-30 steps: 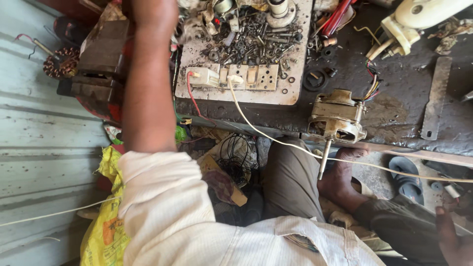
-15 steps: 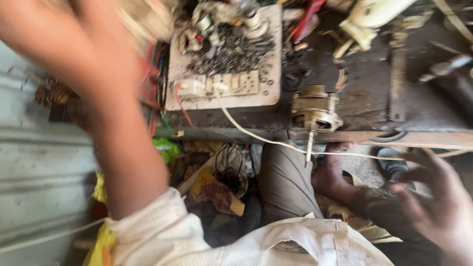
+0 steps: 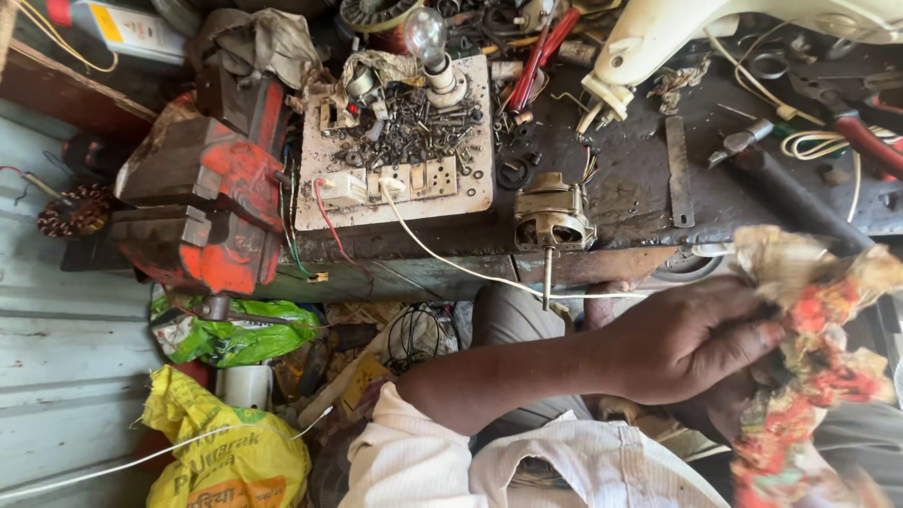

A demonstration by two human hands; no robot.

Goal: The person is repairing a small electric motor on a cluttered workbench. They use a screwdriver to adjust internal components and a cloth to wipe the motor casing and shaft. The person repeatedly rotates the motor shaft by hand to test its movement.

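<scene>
Floral red-and-cream rag (image 3: pixel 809 348) sits at four o'clock, bunched between both hands: the left hand (image 3: pixel 691 343) clamps over it, the right hand (image 3: pixel 724 414) mostly hidden beneath. At twelve o'clock of them, a small electric motor (image 3: pixel 552 218) rests on the dark surface (image 3: pixel 640 188).

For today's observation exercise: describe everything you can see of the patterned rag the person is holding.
The rag is a crumpled cloth, cream with red, orange and green floral print, worn and grimy. It hangs bunched at the right of the view, below the workbench edge. One hand grips it, fingers curled into the folds; a second hand seems to lie beneath, mostly hidden. Its lower end trails out of view.
</scene>
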